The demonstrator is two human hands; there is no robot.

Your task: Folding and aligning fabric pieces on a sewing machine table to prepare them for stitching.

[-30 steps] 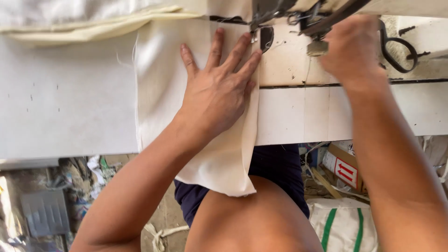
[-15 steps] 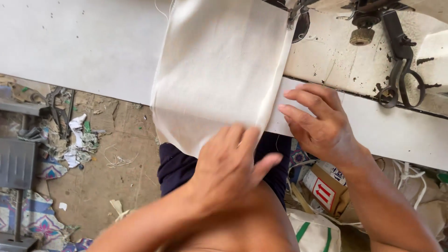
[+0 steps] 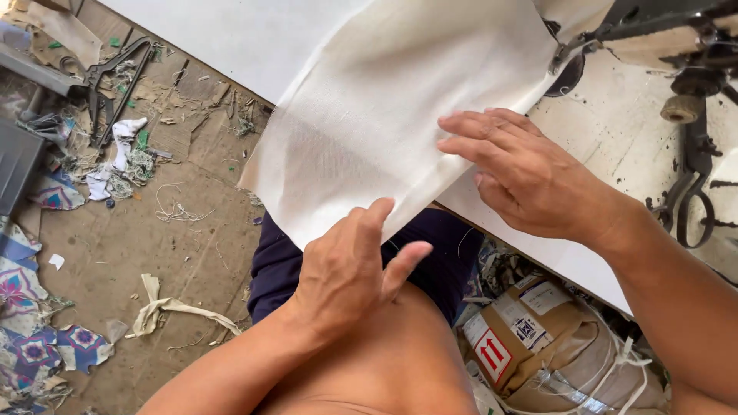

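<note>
A cream cloth piece (image 3: 384, 107) lies on the white sewing table (image 3: 231, 38) and hangs over its near edge. My left hand (image 3: 346, 269) pinches the cloth's lower hanging edge between thumb and fingers, above my dark shorts (image 3: 430, 253). My right hand (image 3: 530, 173) rests flat with its fingers spread on the cloth's right edge at the table rim. The black sewing machine head (image 3: 661, 23) stands at the top right, beyond my right hand.
Black scissors (image 3: 692, 192) lie on the table right of my right hand. A taped cardboard box (image 3: 530, 338) sits under the table. Fabric scraps, threads and a black metal frame (image 3: 115, 77) litter the dirt floor on the left.
My left hand left the flat cloth on the table and came down to grip its hanging edge. My right hand moved from the machine down onto the cloth's right edge. The view tilted.
</note>
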